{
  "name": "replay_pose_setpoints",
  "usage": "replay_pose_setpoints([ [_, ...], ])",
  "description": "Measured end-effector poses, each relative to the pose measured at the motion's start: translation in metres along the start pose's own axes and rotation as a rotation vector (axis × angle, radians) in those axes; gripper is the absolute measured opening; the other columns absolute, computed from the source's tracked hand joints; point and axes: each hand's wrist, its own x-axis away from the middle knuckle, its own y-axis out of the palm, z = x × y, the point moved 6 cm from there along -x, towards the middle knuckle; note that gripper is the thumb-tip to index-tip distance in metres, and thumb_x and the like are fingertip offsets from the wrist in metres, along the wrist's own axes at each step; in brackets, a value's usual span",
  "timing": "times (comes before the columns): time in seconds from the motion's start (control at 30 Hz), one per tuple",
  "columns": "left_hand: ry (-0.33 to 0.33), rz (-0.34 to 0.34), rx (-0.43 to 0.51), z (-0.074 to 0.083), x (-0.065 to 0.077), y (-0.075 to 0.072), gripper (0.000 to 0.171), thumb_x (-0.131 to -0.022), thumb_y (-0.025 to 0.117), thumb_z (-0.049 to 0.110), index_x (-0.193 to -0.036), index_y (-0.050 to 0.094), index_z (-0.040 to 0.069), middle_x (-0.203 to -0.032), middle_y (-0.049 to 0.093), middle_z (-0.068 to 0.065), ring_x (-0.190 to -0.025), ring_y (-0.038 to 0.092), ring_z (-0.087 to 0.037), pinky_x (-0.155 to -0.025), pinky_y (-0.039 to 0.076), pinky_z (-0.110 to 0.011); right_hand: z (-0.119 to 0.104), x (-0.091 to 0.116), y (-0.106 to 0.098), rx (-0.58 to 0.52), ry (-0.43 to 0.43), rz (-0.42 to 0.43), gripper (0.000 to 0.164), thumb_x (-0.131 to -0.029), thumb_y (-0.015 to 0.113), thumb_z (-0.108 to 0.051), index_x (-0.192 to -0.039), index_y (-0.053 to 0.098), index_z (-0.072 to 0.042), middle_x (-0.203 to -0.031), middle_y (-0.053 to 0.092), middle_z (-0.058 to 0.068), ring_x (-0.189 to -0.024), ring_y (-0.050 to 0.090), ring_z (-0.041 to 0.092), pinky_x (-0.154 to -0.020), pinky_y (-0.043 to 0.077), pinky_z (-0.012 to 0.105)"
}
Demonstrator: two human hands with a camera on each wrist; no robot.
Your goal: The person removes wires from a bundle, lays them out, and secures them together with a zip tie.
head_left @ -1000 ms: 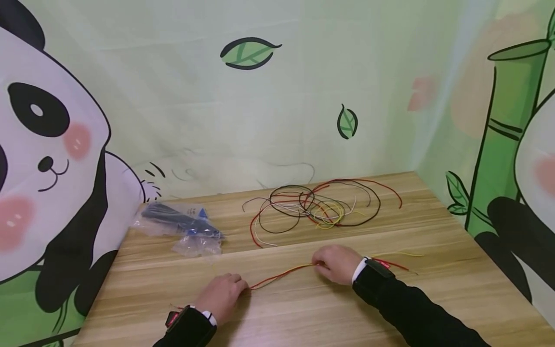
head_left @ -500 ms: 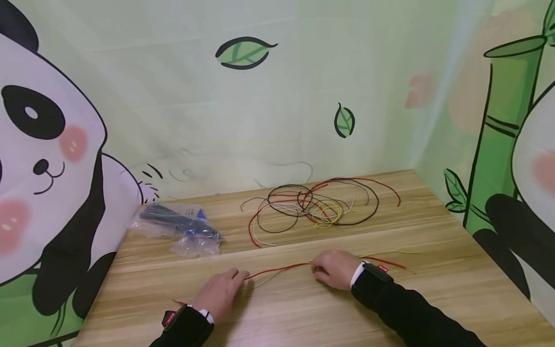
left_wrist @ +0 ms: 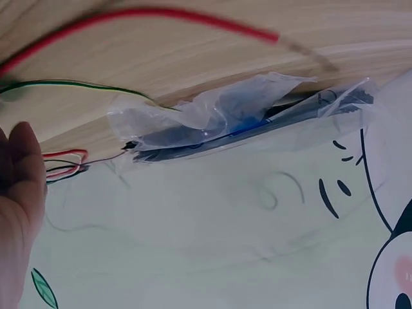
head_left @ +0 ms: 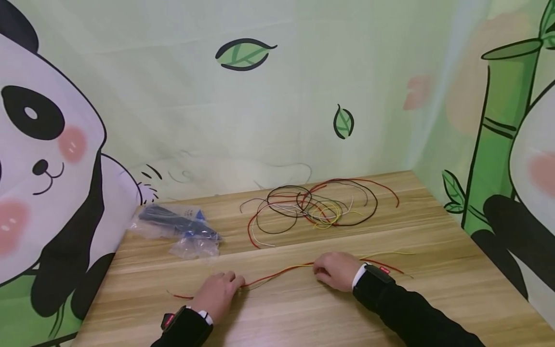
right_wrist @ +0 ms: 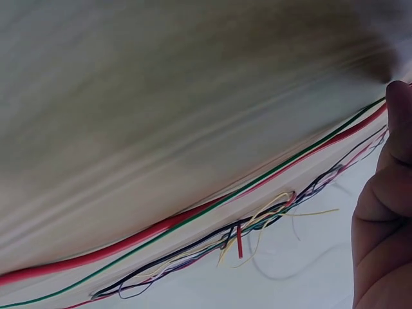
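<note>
- We see a pale green cloth with pandas (head_left: 195, 120) behind a brown wooden table (head_left: 303, 318).
- On its near side, our right hand (head_left: 336, 271) pinches a long red wire (right_wrist: 164, 224) and a thin green-yellow wire (right_wrist: 257, 181).
- Our left hand (head_left: 218, 295) touches them; we can't tell if it grips.

- Long, slender red plastic-sheathed wire (left_wrist: 154, 11): smooth, softly glossy; its blurred bare tip looks like dull metal.
- Heap of coiled multicoloured plastic-coated wires (head_left: 327, 217): smooth.
- Clear crinkled plastic bag (head_left: 195, 247): thin film, shiny along its creases.
- Light-brown wood-grained tabletop (head_left: 277, 318): smooth, satin sheen.
- Pale-green printed cloth-like backdrop (head_left: 299, 96): mostly matt, faintly creased.
- Black cloth sleeve (head_left: 416, 308): matt.
</note>
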Motion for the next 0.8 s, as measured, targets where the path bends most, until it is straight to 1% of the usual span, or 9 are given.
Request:
replay_pose_setpoints([
  [0.07, 0.038, 0.018, 0.041, 0.004, 0.004, -0.001, 0.020, -0.079, 0.072, 0.006, -0.094, 0.062, 0.016, -0.081, 0.058, 0.001, -0.066, 0.057, -0.017, -0.057, 0.048, -0.032, 0.001, 0.001, -0.001, 0.003, 0.002, 0.005, 0.005, -0.088, 0.070, -0.022, -0.087, 0.069, -0.017, -0.083, 0.064, -0.009, -0.078, 0.060, 0.007, -0.072, 0.051, 0.033],
  [0.13, 0.077, 0.017, 0.098, 0.008, 0.009, -0.003, 0.019, -0.080, 0.072, 0.008, -0.094, 0.063, 0.018, -0.079, 0.056, 0.004, -0.064, 0.056, -0.013, -0.055, 0.046, -0.029, 0.002, 0.001, -0.002, 0.003, 0.000, 0.006, 0.005, -0.087, 0.071, -0.021, -0.086, 0.069, -0.017, -0.082, 0.064, -0.010, -0.076, 0.059, 0.007, -0.071, 0.050, 0.033],
  [0.23, 0.118, -0.010, 0.181, 0.013, 0.014, -0.005, 0.018, -0.082, 0.072, 0.011, -0.097, 0.065, 0.020, -0.077, 0.054, 0.008, -0.063, 0.054, -0.009, -0.053, 0.044, -0.025, 0.004, 0.002, -0.001, 0.011, 0.001, 0.009, 0.006, -0.088, 0.070, -0.021, -0.084, 0.068, -0.018, -0.081, 0.063, -0.011, -0.075, 0.058, 0.006, -0.070, 0.050, 0.032],
  [0.3, 0.127, -0.024, 0.209, 0.013, 0.016, -0.006, 0.019, -0.083, 0.072, 0.013, -0.099, 0.066, 0.021, -0.078, 0.053, 0.008, -0.063, 0.054, -0.007, -0.053, 0.044, -0.024, 0.005, 0.002, 0.000, 0.009, 0.000, 0.013, 0.006, -0.087, 0.070, -0.021, -0.083, 0.067, -0.018, -0.080, 0.062, -0.011, -0.074, 0.058, 0.006, -0.070, 0.050, 0.032],
  [0.37, 0.120, -0.029, 0.210, 0.012, 0.016, -0.007, 0.020, -0.083, 0.072, 0.012, -0.101, 0.066, 0.021, -0.079, 0.054, 0.008, -0.064, 0.055, -0.008, -0.055, 0.046, -0.025, 0.006, 0.003, 0.000, 0.013, -0.003, 0.019, 0.007, -0.087, 0.070, -0.021, -0.082, 0.066, -0.019, -0.080, 0.062, -0.012, -0.074, 0.058, 0.006, -0.070, 0.050, 0.032],
  [0.57, 0.041, -0.060, 0.204, 0.002, 0.019, -0.008, 0.022, -0.083, 0.072, 0.008, -0.100, 0.066, 0.020, -0.084, 0.059, 0.006, -0.072, 0.061, -0.013, -0.061, 0.051, -0.030, 0.005, 0.004, -0.001, 0.003, 0.000, 0.023, 0.006, -0.088, 0.070, -0.021, -0.083, 0.067, -0.018, -0.080, 0.063, -0.011, -0.075, 0.058, 0.006, -0.070, 0.050, 0.033],
  [0.67, 0.015, -0.068, 0.194, -0.004, 0.021, -0.007, 0.022, -0.083, 0.072, 0.008, -0.099, 0.067, 0.021, -0.084, 0.059, 0.006, -0.072, 0.061, -0.014, -0.062, 0.051, -0.031, 0.005, 0.006, -0.003, 0.004, 0.004, 0.029, 0.005, -0.088, 0.070, -0.021, -0.084, 0.068, -0.018, -0.082, 0.064, -0.010, -0.076, 0.059, 0.006, -0.071, 0.051, 0.033],
  [0.8, -0.001, -0.073, 0.177, -0.009, 0.024, -0.008, 0.020, -0.082, 0.073, 0.008, -0.097, 0.067, 0.020, -0.084, 0.059, 0.005, -0.071, 0.062, -0.015, -0.061, 0.051, -0.032, 0.006, 0.007, -0.004, 0.013, 0.007, 0.041, 0.006, -0.087, 0.071, -0.021, -0.084, 0.068, -0.018, -0.081, 0.063, -0.011, -0.076, 0.058, 0.006, -0.071, 0.051, 0.033],
])
